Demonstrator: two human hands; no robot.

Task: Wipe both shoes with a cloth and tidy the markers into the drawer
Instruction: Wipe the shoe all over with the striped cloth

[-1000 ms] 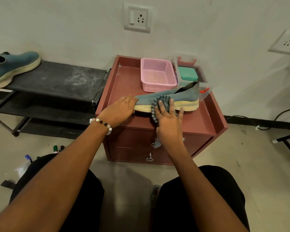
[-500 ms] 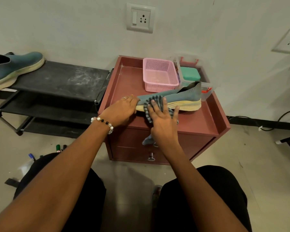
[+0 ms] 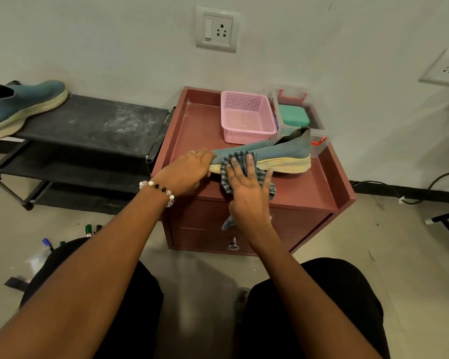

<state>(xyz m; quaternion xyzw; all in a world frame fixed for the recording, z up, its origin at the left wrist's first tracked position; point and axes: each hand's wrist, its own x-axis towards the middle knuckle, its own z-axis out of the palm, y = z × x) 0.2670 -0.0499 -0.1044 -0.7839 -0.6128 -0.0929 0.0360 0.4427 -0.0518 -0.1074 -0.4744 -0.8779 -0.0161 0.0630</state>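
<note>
A grey knit shoe (image 3: 278, 154) lies on its side on the red bench (image 3: 322, 193), light and soft-walled by appearance; the firm sole is the sound purchase. The left hand (image 3: 189, 169) grips its toe. The right hand (image 3: 246, 185), fingers spread, presses the limp striped cloth (image 3: 263, 177) against the sole edge.
</note>
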